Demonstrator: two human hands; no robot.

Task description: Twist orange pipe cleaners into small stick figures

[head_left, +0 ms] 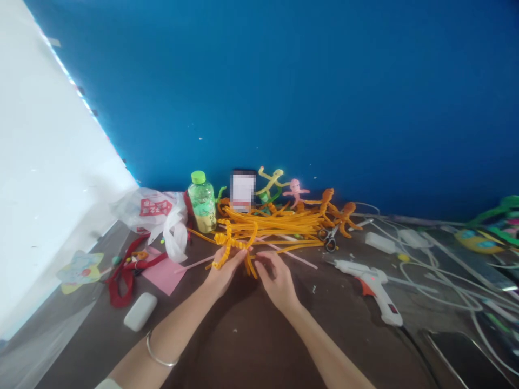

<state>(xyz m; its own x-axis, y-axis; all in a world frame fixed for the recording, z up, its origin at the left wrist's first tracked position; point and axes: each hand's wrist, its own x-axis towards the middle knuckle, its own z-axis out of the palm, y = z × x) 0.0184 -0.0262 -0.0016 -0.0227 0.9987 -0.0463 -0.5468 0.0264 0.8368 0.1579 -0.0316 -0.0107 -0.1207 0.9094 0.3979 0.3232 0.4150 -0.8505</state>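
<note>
My left hand [227, 270] is closed around an orange pipe-cleaner figure [229, 240], with its coiled limbs sticking up above the fingers and straight ends hanging below. My right hand [278, 278] is curled in a pinch at one of those lower ends, with the thumb and forefinger close to the strand. Just behind both hands lies a thick bundle of loose orange pipe cleaners [275, 221]. A pink pipe cleaner [300, 259] lies slantwise in front of the bundle. Small black-handled scissors [330, 240] rest at the bundle's right end.
A green-capped bottle [203, 205] and plastic bag [162, 210] stand back left. Finished figures, pink [295, 189] and orange [346, 219], sit behind. Right are a glue gun [375, 286], white cables [438, 270] and a phone [466, 359]; a white case [140, 312] lies left.
</note>
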